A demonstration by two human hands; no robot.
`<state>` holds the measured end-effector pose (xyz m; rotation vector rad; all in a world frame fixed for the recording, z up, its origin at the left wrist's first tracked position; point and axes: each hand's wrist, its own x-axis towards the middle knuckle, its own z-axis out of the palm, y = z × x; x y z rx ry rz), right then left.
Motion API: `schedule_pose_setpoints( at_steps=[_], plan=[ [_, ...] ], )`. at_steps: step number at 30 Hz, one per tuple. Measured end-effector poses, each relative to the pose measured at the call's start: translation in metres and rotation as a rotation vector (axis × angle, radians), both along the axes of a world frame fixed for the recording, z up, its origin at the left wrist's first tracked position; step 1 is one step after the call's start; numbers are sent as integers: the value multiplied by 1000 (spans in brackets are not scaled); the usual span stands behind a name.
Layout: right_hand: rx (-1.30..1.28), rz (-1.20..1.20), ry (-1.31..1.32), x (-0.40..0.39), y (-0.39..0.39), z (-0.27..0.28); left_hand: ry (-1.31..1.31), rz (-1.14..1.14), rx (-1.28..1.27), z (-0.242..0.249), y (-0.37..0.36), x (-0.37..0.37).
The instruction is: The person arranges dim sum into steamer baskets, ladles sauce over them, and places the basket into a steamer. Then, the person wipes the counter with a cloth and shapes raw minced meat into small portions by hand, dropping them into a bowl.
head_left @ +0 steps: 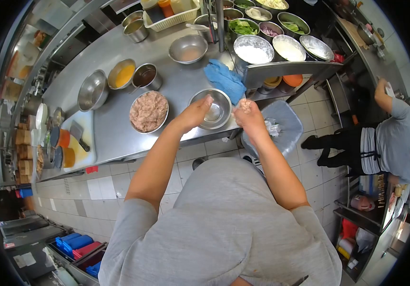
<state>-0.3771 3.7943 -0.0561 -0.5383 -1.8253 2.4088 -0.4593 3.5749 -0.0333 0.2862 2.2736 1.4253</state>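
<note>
My left hand reaches over the near left rim of a metal bowl, its fingers stretched out above the inside. A little clear liquid seems to lie in that bowl. To its right, past the counter's front corner, my right hand is closed in a fist. Pale pink minced meat shows at its fingers, mostly hidden by them. Left of my left hand stands a bowl heaped with minced meat. Behind the metal bowl, a crumpled blue cloth lies close to my right hand.
A lined bin stands below my right hand. Bowls of beaten egg and dark sauce are at the back left, near a cutting board with a cleaver. Bowls of white powder sit back right. A co-worker stands far right.
</note>
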Motion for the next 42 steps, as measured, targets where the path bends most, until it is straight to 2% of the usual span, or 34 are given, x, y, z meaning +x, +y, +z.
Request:
schedule_pose_setpoints(
  at_steps=[2, 3, 5, 6, 7, 8, 9, 10, 11, 13, 14, 16, 17, 18, 19, 21, 22, 23, 24, 25, 27, 29, 31, 32, 33, 34, 35, 36, 37, 38, 39, 40, 41, 42],
  plan=[
    [371, 124, -19, 3, 0, -3, -228, 138, 274, 7, -1, -3],
    [372, 123, -19, 6, -1, 3, -228, 137, 276, 12, -2, -2],
    [928, 348, 36, 17, -6, 25, -232, 246, 385, 22, -3, 4],
    [878, 329, 47, 19, -14, 33, -234, 248, 389, 26, -3, 11],
    [883, 334, 47, 17, -16, 34, -188, 106, 297, 28, -1, 21],
    [860, 450, 63, 13, -18, 37, -141, -32, 204, 29, 1, 28],
    [835, 567, 80, 10, -23, 41, -140, -22, 209, 26, 4, 32],
    [854, 460, 151, 14, -30, 44, -220, -78, 246, 23, 6, 35],
    [855, 469, 155, 13, -32, 46, -300, -135, 284, 26, 9, 39],
    [881, 395, 129, 13, -33, 48, -307, -76, 314, 36, 6, 43],
    [886, 405, 128, 12, -33, 46, -262, -25, 242, 34, 3, 41],
    [686, 369, 77, 9, -33, 39, -218, 39, 177, 28, -3, 38],
    [690, 381, 80, 6, -34, 32, -282, 155, 331, 26, -6, 36],
    [296, 306, 30, 2, -35, 26, -344, 270, 484, 25, -10, 34],
    [-97, 223, -24, -2, -35, 20, -341, 278, 486, 24, -15, 32],
    [-185, 225, -45, -5, -29, 39, -475, 348, 733, 31, -21, 29],
    [-324, 242, -17, -6, -26, 43, -476, 349, 735, 36, -18, 32],
    [-462, 259, 12, -6, -24, 44, -520, 248, 789, 46, -11, 38],
    [-460, 259, 11, -6, -25, 44, -563, 145, 841, 52, -5, 44],
    [-365, 301, 40, -6, -28, 43, -563, 146, 843, 53, 0, 49],
    [-270, 345, 72, -5, -32, 38, -225, 52, 462, 54, 6, 54],
    [-218, 154, 84, 0, -35, 29, -248, 60, 414, 50, 2, 48],
    [-218, 137, 86, 0, -30, 23, -314, 48, 208, 52, -3, 43],
    [-222, 118, 87, -1, -29, 25, -311, 55, 207, 47, -5, 43],
    [-227, 127, 88, -1, -27, 28, -311, 112, 327, 39, -6, 42],
    [-234, 198, 70, -1, -24, 31, -310, 169, 444, 33, -7, 42],
    [-240, 268, 51, 0, -24, 35, -307, 179, 439, 32, -6, 43],
    [-120, 313, 56, 0, -27, 35, -363, 134, 507, 31, -3, 42],
    [-122, 319, 59, 2, -30, 33, -420, 87, 577, 29, -1, 41],
    [53, 320, 109, 4, -33, 30, -385, 82, 456, 32, 1, 38],
    [230, 317, 159, 5, -34, 29, -383, 84, 457, 34, 0, 38],
    [231, 317, 161, 6, -34, 28, -335, 40, 321, 37, -1, 37],
    [127, 275, 131, 8, -36, 30, -289, -3, 184, 43, -1, 39],
    [21, 233, 101, 9, -38, 31, -289, -3, 184, 49, -1, 40]
  ],
)
